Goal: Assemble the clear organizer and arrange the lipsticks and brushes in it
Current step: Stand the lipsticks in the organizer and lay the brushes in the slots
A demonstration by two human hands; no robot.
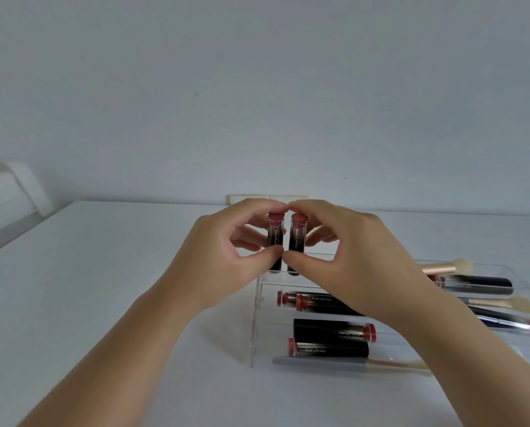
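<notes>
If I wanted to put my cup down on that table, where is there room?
Bare white table lies left of the clear organizer, and more beyond the left hand. It is crowded on the right, where lipsticks and brushes fill the tiers.

Two bare forearms and hands of one person

Left hand (226, 241) and right hand (349, 251) wear no rings or watch; no sleeves reach the wrists; fingernails short and unpainted
</notes>
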